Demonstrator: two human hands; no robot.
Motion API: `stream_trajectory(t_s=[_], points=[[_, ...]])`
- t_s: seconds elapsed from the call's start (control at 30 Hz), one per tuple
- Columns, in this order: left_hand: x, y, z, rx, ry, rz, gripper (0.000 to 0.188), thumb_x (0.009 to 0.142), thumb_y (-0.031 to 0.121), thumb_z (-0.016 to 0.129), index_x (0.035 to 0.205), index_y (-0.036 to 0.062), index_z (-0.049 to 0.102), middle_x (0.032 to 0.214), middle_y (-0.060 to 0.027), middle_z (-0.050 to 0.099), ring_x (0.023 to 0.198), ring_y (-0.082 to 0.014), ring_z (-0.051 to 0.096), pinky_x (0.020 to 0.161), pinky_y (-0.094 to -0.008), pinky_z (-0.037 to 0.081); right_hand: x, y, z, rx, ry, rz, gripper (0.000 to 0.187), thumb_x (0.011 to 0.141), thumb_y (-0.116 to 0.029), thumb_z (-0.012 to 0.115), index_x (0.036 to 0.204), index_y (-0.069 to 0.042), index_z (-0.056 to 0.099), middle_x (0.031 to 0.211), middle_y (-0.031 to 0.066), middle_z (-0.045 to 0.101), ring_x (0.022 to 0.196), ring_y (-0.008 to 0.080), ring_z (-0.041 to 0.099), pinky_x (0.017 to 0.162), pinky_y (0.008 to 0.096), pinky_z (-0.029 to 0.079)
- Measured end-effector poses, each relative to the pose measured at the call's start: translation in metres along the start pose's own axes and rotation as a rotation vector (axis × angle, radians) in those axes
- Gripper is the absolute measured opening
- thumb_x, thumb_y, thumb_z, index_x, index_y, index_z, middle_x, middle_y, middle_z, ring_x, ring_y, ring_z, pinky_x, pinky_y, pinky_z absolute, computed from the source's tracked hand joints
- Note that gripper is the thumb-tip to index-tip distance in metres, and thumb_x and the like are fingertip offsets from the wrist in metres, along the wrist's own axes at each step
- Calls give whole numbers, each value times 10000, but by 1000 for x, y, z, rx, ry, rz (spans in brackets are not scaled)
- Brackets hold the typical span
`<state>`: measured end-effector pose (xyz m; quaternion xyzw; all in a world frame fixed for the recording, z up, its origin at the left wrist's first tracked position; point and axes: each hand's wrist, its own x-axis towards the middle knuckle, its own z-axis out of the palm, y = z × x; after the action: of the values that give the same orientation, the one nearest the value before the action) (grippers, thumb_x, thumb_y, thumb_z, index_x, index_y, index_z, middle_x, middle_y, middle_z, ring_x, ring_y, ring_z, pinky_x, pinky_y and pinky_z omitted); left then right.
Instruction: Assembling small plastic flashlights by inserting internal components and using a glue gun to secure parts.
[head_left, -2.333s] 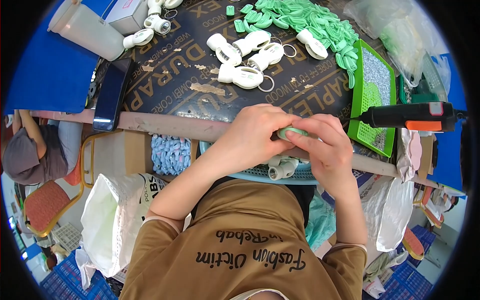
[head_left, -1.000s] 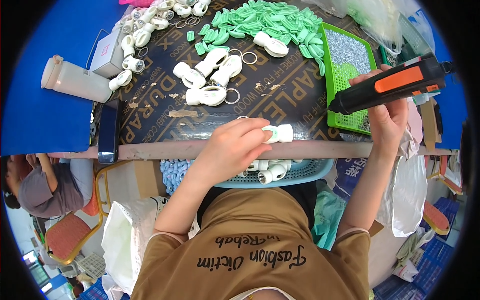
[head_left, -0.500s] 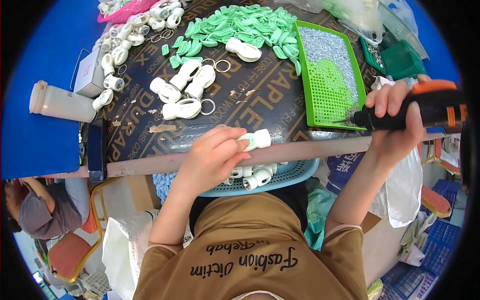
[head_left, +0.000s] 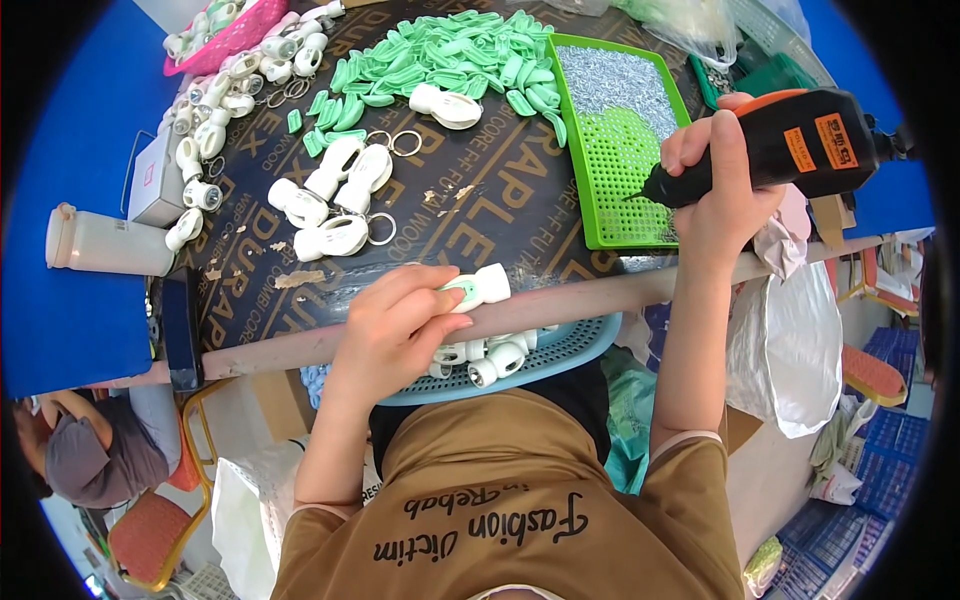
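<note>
My left hand [head_left: 400, 320] pinches a small white keychain flashlight [head_left: 490, 284] at the table's near edge; a green piece shows in its body beside my fingertips. In my right hand [head_left: 722, 185] is a black and orange electric screwdriver [head_left: 815, 140], gripped round its front part. Its thin bit points left over the holed part of a lime-green tray [head_left: 590, 215]; whether the bit touches the tray I cannot tell. Small silvery screws [head_left: 615, 80] cover the tray's far part. Left of it are several white flashlights [head_left: 335, 237] with key rings and a heap of green plastic pieces [head_left: 450, 55].
Below the table edge, a blue basket [head_left: 575, 348] on my lap holds more white flashlights. At the left stand a pale cylindrical container [head_left: 110, 243], a white box [head_left: 158, 185] and a pink basket [head_left: 235, 45] of flashlights. Another person [head_left: 110, 440] sits at lower left.
The screwdriver in my right hand has moved from the tray's near edge farther in over its holed part. My left hand keeps its hold on the flashlight. The whole view has shifted slightly.
</note>
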<state>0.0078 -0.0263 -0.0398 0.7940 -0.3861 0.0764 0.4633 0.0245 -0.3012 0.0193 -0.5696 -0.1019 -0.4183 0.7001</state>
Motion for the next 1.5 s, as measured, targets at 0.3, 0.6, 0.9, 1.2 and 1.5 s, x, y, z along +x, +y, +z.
stream_trajectory(t_s=[0.3, 0.6, 0.9, 1.2, 1.5], points=[[0, -1, 0, -3, -1, -7, 205, 700, 78, 788, 833, 8, 648, 954, -144, 677, 792, -284, 650, 661, -343, 531, -1, 3, -2, -35, 0, 22, 143, 887, -26, 622, 1007, 23, 562, 608, 67, 549, 491, 142, 516, 493, 280, 434], [0, 0, -1, 7, 4, -3, 198, 706, 86, 785, 836, 10, 657, 951, -143, 681, 787, -281, 654, 662, -339, 530, -2, 4, -2, -67, -28, -20, 110, 899, -30, 607, 983, 13, 552, 604, 64, 543, 495, 137, 511, 496, 275, 429], [-3, -2, -2, 5, 25, -10, 182, 721, 86, 775, 837, 11, 657, 951, -138, 680, 796, -284, 655, 673, -344, 529, 4, -11, 2, 67, 9, -16, 226, 914, -95, 637, 1067, 50, 557, 604, 73, 540, 502, 165, 527, 510, 300, 443], [-3, -7, -1, -44, 24, 40, 198, 713, 87, 769, 867, 30, 658, 946, -116, 671, 830, -287, 651, 689, -364, 534, -14, -57, 41, 370, -334, 269, 964, 608, -859, 592, 1184, -93, 485, 736, 15, 453, 626, 135, 412, 614, 295, 319], [-6, -7, -2, -52, 33, 44, 200, 712, 83, 760, 879, 38, 660, 946, -113, 670, 854, -289, 652, 721, -367, 541, -53, -39, 76, 284, -357, 242, 988, 661, -907, 467, 1221, -93, 468, 694, 44, 505, 546, 162, 455, 540, 310, 377]])
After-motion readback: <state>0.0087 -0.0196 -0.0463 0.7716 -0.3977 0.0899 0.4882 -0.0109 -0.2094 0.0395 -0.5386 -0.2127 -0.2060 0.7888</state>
